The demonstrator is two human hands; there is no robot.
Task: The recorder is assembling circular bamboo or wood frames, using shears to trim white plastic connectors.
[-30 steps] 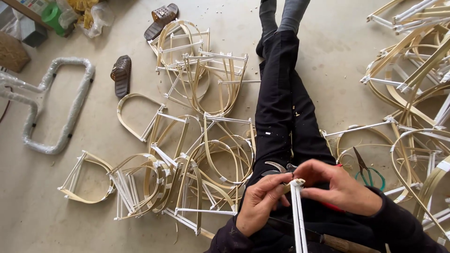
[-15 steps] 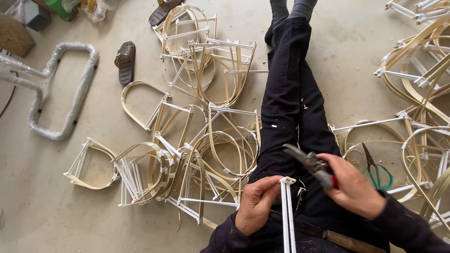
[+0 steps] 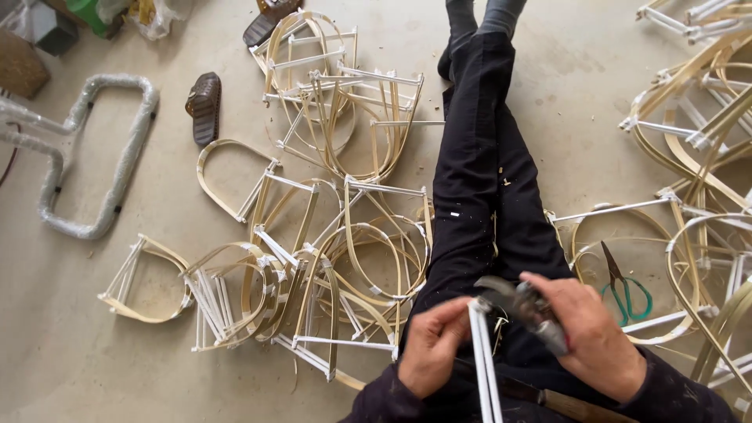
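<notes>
The person sits on the concrete floor (image 3: pixel 94 368) with legs in black trousers (image 3: pixel 478 196) stretched straight out, and both hands work low over the lap. The left hand (image 3: pixel 433 356) is curled around the upper end of a bundle of white sticks (image 3: pixel 484 368) that runs from the bottom edge of the view up between the two hands; the fingers pinch it just under its tip, so the bundle stands almost upright and leans a little to the left. The right hand (image 3: pixel 599 337) is closed around the handles of grey metal pliers (image 3: pixel 521 304), whose head points left and up toward the tip of the sticks and sits just beside it; whether the pliers actually bite the tip I cannot tell from here. So the sticks lie directly between the hands, held by the left, with the tool coming in from the right, close above the left thumb. On the floor to the person's left lies a big heap of bent bamboo frames (image 3: pixel 337 258), pale loops tied with white crossbars, tumbled over one another. More of the same frames (image 3: pixel 697 141) are stacked along the right side. Green-handled scissors (image 3: pixel 623 286) lie on the floor just beside the right thigh, near the right hand but apart from it. Farther off on the left rests a brown sandal (image 3: pixel 205 106), and beyond it a wrapped grey tube frame (image 3: pixel 110 157) lies flat.
</notes>
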